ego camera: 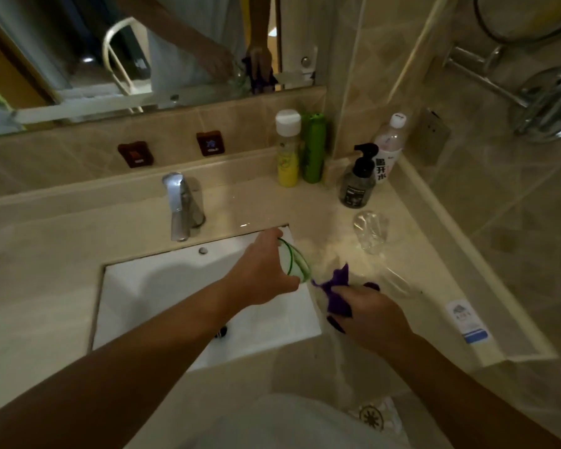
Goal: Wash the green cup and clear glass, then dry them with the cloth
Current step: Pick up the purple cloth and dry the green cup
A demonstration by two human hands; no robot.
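My left hand (263, 270) grips the green cup (297, 262) over the right edge of the white sink (162, 286), the cup tilted with its rim toward the right. My right hand (370, 314) holds a bunched purple cloth (336, 291) just right of the cup, close to its rim. The clear glass (371, 231) stands on the beige counter (337, 215) to the right, behind the cloth, with neither hand on it.
A chrome tap (178, 205) stands behind the sink. Yellow (287, 150) and green (313, 149) bottles, a black pump bottle (358, 178) and a water bottle (389, 144) crowd the back right corner. A mirror (143, 50) spans the wall above. A tiled wall with chrome fittings (544, 105) closes the right.
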